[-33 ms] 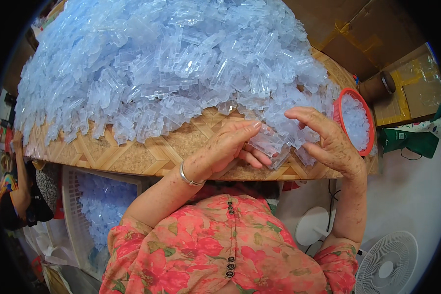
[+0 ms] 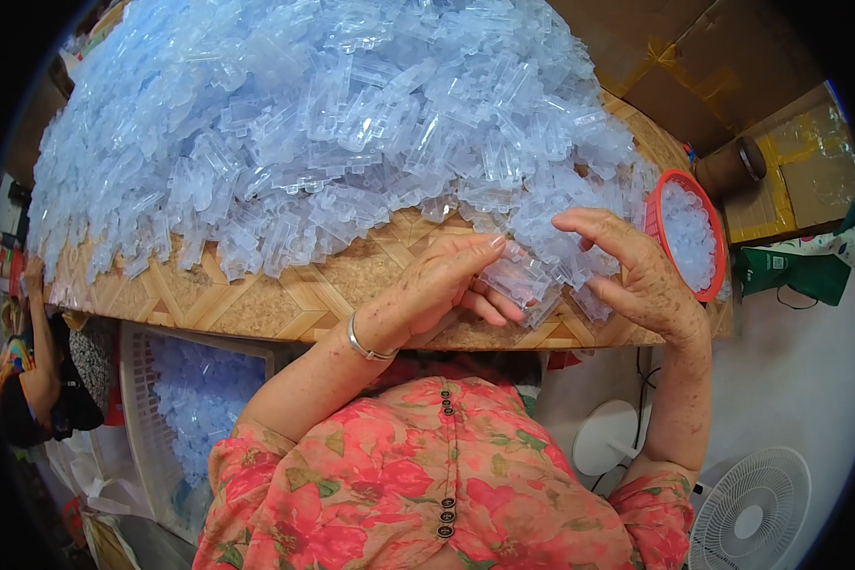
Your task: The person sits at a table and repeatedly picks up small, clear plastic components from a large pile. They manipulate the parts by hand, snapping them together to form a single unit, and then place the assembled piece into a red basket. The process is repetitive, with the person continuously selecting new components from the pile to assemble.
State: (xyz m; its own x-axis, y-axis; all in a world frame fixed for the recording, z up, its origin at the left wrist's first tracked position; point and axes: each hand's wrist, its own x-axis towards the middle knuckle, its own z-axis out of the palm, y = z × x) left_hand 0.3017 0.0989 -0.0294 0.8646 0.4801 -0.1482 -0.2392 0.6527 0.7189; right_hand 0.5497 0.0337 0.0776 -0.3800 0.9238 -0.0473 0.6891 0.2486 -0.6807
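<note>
A large heap of clear, bluish plastic pieces [image 2: 351, 123] covers most of the table. At the table's front edge my left hand [image 2: 446, 285], a silver bangle on its wrist, curls around a few clear plastic pieces [image 2: 515, 274], thumb above and fingertips below them. Facing it on the right, my right hand [image 2: 641, 275] is open, its thumb and forefinger curved well apart. No piece shows firmly held there. Loose pieces [image 2: 594, 302] lie under and beside its fingertips. Its other fingers are mostly hidden behind the hand.
Right of my right hand stands a red basket [image 2: 715, 223] holding similar pieces. Below the table at left is a white crate [image 2: 142, 399] with more. Cardboard boxes [image 2: 731, 57] stand at the far right, a white fan [image 2: 750, 518] at lower right. Another person's arm [image 2: 40, 351] shows at far left.
</note>
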